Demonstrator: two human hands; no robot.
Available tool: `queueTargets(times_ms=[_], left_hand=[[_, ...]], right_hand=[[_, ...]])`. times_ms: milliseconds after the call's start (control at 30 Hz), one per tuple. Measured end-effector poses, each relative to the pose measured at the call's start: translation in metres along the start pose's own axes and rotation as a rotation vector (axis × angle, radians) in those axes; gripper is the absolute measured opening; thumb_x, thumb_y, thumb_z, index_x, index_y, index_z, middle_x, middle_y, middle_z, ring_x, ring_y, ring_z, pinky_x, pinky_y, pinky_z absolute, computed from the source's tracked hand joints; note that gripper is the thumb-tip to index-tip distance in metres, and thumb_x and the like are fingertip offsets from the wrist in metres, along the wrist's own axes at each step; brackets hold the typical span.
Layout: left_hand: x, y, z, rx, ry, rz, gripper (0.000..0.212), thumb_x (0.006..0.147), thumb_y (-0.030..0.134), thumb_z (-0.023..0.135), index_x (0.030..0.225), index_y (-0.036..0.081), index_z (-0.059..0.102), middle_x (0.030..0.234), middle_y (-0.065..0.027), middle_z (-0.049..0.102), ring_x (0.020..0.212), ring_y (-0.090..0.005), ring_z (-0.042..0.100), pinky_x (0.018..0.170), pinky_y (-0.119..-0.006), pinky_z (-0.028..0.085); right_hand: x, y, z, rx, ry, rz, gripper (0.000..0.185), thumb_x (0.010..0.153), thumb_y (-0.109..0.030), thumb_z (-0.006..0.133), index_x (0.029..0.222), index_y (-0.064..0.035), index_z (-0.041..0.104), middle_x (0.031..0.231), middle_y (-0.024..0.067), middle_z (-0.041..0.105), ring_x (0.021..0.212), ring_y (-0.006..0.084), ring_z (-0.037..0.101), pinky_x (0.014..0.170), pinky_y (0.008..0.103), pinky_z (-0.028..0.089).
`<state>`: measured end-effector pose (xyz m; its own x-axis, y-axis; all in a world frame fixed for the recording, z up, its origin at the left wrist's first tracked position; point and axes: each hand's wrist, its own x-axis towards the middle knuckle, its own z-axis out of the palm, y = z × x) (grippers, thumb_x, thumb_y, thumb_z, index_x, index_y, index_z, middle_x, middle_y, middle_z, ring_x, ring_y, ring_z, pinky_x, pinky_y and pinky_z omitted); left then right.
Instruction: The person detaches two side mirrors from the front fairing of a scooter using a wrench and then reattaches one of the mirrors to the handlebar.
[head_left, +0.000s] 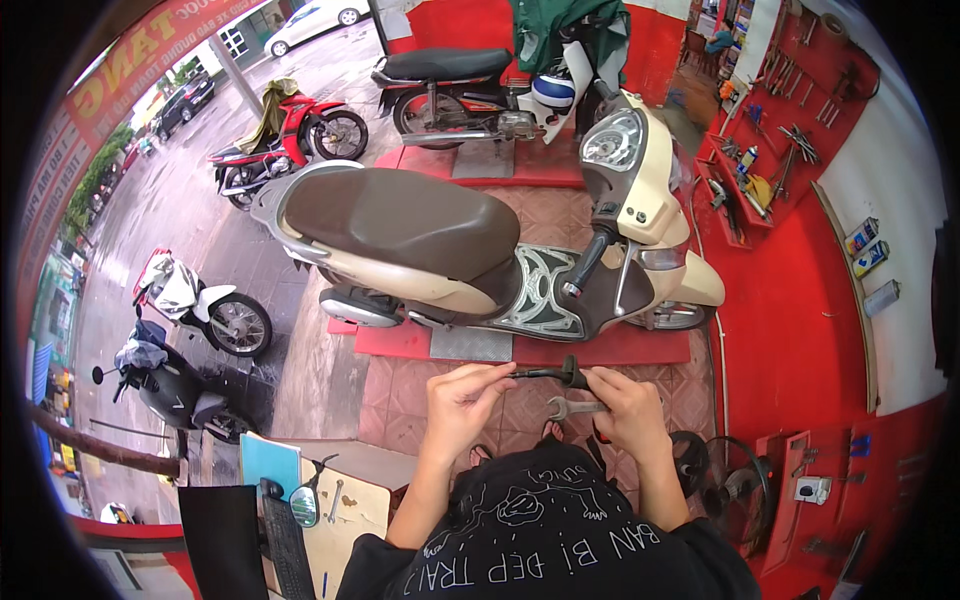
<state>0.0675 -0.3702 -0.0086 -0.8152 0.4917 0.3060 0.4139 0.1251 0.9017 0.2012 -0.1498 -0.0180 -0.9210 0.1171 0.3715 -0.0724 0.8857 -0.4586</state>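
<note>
Between my hands, in front of my chest, is a mirror with a dark back and a thin black stem (541, 373). My left hand (466, 405) pinches the end of the stem between thumb and fingertips. The mirror's dark head end (571, 371) is at the fingers of my right hand (626, 409), which also holds an open-end wrench (577, 407), its jaw pointing left. Beyond my hands a cream scooter (480, 292) with a brown seat (397, 221) stands on a red platform (615, 349). A black handlebar grip (589, 262) and a brake lever (624, 281) face me.
At the lower left a desk (352, 495) bears a round mirror (304, 504), a small wrench (334, 501) and a keyboard (289, 547). Tools hang on a red wall board (814, 56) above a tool tray (731, 184). A fan (739, 484) stands at lower right.
</note>
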Motion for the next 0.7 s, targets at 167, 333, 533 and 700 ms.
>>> queueTargets(times_ms=[167, 333, 533, 700], left_hand=[[-0.003, 0.003, -0.011, 0.147, 0.045, 0.271, 0.022, 0.075, -0.007, 0.075, 0.096, 0.001, 0.078, 0.096, -0.0123, 0.075, 0.083, -0.0206, 0.072, 0.074, -0.029, 0.056], [-0.005, 0.005, -0.018, 0.074, 0.030, 0.312, 0.021, 0.075, -0.007, 0.076, 0.094, 0.000, 0.077, 0.097, -0.0122, 0.075, 0.085, -0.0222, 0.073, 0.075, -0.030, 0.057], [-0.012, -0.006, -0.010, -0.245, 0.182, -0.058, 0.024, 0.074, -0.009, 0.076, 0.097, 0.000, 0.077, 0.095, -0.0128, 0.075, 0.079, -0.0211, 0.072, 0.072, -0.030, 0.057], [-0.009, 0.001, -0.017, 0.006, 0.085, 0.086, 0.026, 0.074, -0.011, 0.075, 0.097, 0.000, 0.077, 0.094, -0.0123, 0.074, 0.080, -0.0207, 0.072, 0.072, -0.029, 0.056]], right_hand=[[0.004, -0.004, 0.004, 0.069, -0.014, -0.024, 0.052, 0.065, -0.007, 0.069, 0.117, -0.0101, 0.069, 0.109, 0.0092, 0.071, 0.075, 0.0308, 0.070, 0.063, 0.0386, 0.058], [0.006, -0.010, 0.004, 0.120, -0.009, -0.015, 0.042, 0.070, -0.004, 0.069, 0.112, -0.0069, 0.070, 0.105, 0.0124, 0.071, 0.079, 0.0326, 0.070, 0.063, 0.0378, 0.057], [0.010, -0.015, 0.004, 0.114, 0.002, -0.055, 0.050, 0.064, -0.004, 0.068, 0.115, -0.0074, 0.069, 0.108, 0.0116, 0.071, 0.079, 0.0317, 0.071, 0.064, 0.0379, 0.058], [0.011, -0.013, 0.005, 0.054, -0.019, -0.052, 0.055, 0.062, -0.006, 0.068, 0.117, -0.0086, 0.069, 0.111, 0.0099, 0.071, 0.077, 0.0304, 0.070, 0.063, 0.0384, 0.058]])
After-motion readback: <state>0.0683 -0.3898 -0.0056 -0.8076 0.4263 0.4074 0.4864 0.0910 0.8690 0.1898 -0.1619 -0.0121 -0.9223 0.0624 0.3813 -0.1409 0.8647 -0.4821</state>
